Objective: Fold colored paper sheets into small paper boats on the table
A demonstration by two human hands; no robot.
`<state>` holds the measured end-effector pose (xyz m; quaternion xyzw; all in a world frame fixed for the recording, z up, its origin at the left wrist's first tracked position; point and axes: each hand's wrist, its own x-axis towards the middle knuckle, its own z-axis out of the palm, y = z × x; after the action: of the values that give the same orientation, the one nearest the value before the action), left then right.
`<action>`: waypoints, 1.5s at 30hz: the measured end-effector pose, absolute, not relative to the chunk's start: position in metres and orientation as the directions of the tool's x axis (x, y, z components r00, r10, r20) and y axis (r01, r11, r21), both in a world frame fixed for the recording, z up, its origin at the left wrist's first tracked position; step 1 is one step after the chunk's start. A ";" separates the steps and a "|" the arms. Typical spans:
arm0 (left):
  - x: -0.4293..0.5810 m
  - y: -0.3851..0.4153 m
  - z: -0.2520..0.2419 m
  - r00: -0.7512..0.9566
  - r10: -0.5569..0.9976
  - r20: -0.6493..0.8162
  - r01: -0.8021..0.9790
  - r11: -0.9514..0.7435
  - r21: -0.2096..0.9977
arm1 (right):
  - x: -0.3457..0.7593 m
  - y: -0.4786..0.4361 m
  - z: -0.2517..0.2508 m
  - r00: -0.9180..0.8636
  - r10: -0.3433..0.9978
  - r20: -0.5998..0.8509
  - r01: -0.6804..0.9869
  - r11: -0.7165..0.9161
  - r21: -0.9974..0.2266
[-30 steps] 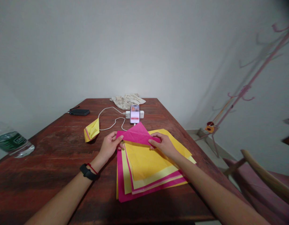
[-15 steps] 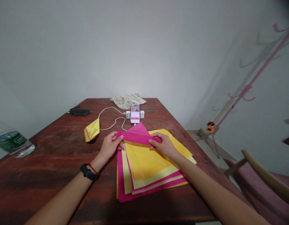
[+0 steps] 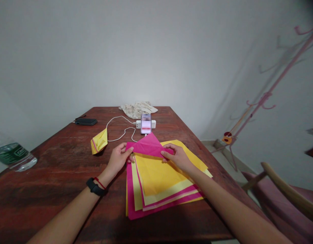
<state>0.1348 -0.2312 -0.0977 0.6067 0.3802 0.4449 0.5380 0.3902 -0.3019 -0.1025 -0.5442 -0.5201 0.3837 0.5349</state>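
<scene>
A folded magenta paper triangle [image 3: 148,145] lies at the far edge of a fanned stack of yellow and magenta paper sheets [image 3: 159,183] on the dark wooden table [image 3: 57,176]. My left hand [image 3: 119,158] pinches the triangle's left corner. My right hand [image 3: 177,156] pinches its right corner, fingers curled on the paper. A black band and a red string circle my left wrist.
A folded yellow paper piece [image 3: 99,141] sits left of the hands. Behind them stand a phone [image 3: 145,123] on a white charger with cable, a black case [image 3: 85,121] and a cloth [image 3: 138,108]. A water bottle [image 3: 11,153] lies far left; a chair [image 3: 286,193] and coat rack [image 3: 268,91] stand right.
</scene>
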 end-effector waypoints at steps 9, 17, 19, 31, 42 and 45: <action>0.134 -0.238 -0.096 0.222 0.861 0.458 0.308 -0.508 0.805 | 0.390 -0.304 -0.094 0.168 0.982 0.081 -0.067 0.093 -0.993; 0.135 -0.257 -0.082 0.597 0.535 0.598 0.343 -0.844 0.413 | 0.380 -0.316 -0.086 0.005 0.999 0.032 -0.223 0.032 -0.974; 0.136 -0.260 -0.082 0.635 0.533 0.559 0.324 -0.841 0.433 | 0.377 -0.320 -0.082 -0.077 0.997 0.019 -0.246 0.000 -0.969; 0.138 -0.266 -0.080 0.639 0.585 0.500 0.250 -0.773 0.584 | 0.377 -0.332 -0.075 -0.343 0.936 0.075 -0.386 -0.068 -0.920; 0.140 -0.275 -0.077 0.646 0.568 0.510 0.188 -0.766 0.614 | 0.346 -0.334 -0.100 -0.235 0.967 0.102 0.063 0.120 -0.991; 0.140 -0.276 -0.077 0.652 0.566 0.504 0.185 -0.764 0.618 | 0.341 -0.333 -0.103 -0.169 0.974 0.153 0.118 0.175 -0.978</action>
<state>0.1402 -0.2762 -0.0767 0.8687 0.2163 0.3567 0.2670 0.3410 -0.3331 -0.1025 -0.4475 -0.6099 0.4610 0.4640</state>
